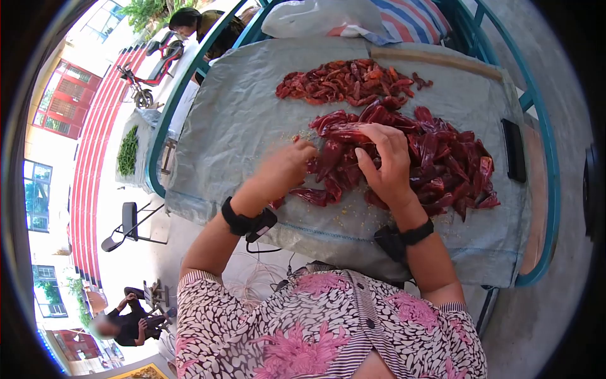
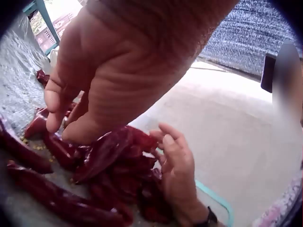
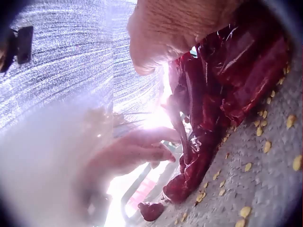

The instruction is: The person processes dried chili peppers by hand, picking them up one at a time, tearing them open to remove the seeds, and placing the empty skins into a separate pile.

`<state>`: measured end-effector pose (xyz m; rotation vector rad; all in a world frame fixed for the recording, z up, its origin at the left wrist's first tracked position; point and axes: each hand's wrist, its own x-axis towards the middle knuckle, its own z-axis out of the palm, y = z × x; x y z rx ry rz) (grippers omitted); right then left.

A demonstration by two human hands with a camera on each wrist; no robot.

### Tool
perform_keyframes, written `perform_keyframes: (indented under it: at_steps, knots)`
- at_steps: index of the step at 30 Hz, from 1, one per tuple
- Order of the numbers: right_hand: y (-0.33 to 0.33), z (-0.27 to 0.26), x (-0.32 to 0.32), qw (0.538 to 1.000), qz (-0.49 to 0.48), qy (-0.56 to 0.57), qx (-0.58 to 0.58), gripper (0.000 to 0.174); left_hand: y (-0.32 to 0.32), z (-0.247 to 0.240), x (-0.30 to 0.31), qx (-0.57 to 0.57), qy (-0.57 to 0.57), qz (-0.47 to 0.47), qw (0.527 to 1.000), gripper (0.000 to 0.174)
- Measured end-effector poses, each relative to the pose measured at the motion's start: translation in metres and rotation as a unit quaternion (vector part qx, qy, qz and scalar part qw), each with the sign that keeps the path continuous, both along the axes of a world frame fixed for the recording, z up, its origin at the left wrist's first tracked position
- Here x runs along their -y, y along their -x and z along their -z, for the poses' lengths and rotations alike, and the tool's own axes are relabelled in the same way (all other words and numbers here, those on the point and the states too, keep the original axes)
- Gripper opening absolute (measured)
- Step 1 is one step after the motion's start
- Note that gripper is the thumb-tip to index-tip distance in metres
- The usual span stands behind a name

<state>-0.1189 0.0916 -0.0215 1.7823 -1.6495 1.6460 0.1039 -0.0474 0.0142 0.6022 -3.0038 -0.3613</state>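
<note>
A heap of large dark-red dried peppers [image 1: 451, 164] lies on the grey woven sheet [image 1: 233, 120]. My right hand [image 1: 388, 164] is over the heap's left part, thumb and fingers gripping the end of a glossy red pepper [image 2: 111, 149]. To its left is my left hand [image 1: 284, 169], blurred, with bent fingers at the heap's edge. A tiny red bit [image 1: 296, 138] shows by its fingertips; I cannot tell whether it is pinched. In the right wrist view, the left hand's fingertips [image 3: 168, 156] are beside hanging peppers. Yellow seeds [image 3: 259, 131] are scattered on the sheet.
A second pile of smaller, brighter red peppers [image 1: 344, 82] lies farther back. A black phone [image 1: 514, 150] rests near the right edge, inside the teal metal rail [image 1: 548, 208]. Striped and white bags [image 1: 328, 19] stand behind. Other people, a scooter [image 1: 154, 72] and a folding chair [image 1: 129, 221] are to the left.
</note>
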Motion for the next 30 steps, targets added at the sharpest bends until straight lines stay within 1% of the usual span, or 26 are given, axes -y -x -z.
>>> perform_keyframes:
  at_steps: [3, 6, 9, 10, 13, 16, 18, 19, 22, 25, 28, 30]
  knots:
    - [0.0, 0.0, -0.001, 1.0, 0.001, 0.001, -0.003, 0.038, 0.004, 0.008, -0.005, 0.068, -0.033, -0.032, 0.997, 0.041]
    - [0.001, 0.0, 0.0, 1.0, 0.002, 0.003, -0.005, 0.038, 0.006, 0.005, -0.004, 0.08, 0.048, -0.075, 0.993, 0.038]
    - [0.001, 0.001, 0.0, 1.0, 0.0, 0.006, -0.004, 0.037, 0.004, -0.004, 0.002, 0.004, 0.08, -0.139, 0.987, 0.04]
    - [0.0, 0.001, 0.001, 1.0, -0.002, 0.008, -0.004, 0.037, 0.005, -0.019, -0.004, -0.034, 0.086, -0.138, 0.986, 0.041]
    - [0.001, 0.0, 0.001, 1.0, 0.0, 0.009, -0.006, 0.037, 0.006, -0.035, -0.01, -0.156, -0.002, -0.146, 0.977, 0.042]
    - [0.002, 0.0, 0.0, 1.0, 0.004, 0.014, -0.007, 0.037, 0.008, -0.052, -0.029, -0.208, -0.059, -0.099, 0.971, 0.04]
    - [0.002, 0.0, 0.0, 1.0, 0.004, 0.013, -0.003, 0.037, -0.004, -0.049, -0.04, -0.068, -0.045, -0.072, 0.994, 0.037]
    - [0.002, 0.0, 0.0, 1.0, 0.005, 0.012, -0.001, 0.038, -0.011, -0.046, -0.046, 0.003, -0.037, -0.057, 0.998, 0.036]
    - [0.001, 0.002, 0.0, 1.0, 0.003, 0.011, 0.003, 0.038, -0.023, -0.016, -0.067, 0.005, -0.039, -0.04, 0.998, 0.03]
    - [0.002, 0.002, 0.0, 1.0, 0.005, 0.012, 0.001, 0.037, -0.026, 0.006, -0.071, 0.021, 0.028, -0.04, 0.999, 0.03]
    - [0.002, 0.002, 0.001, 1.0, 0.005, 0.013, -0.001, 0.037, -0.027, 0.003, -0.072, 0.035, 0.033, -0.068, 0.997, 0.03]
    - [0.002, 0.003, 0.001, 1.0, 0.003, 0.012, 0.001, 0.037, -0.027, -0.012, -0.066, -0.006, 0.035, -0.066, 0.997, 0.03]
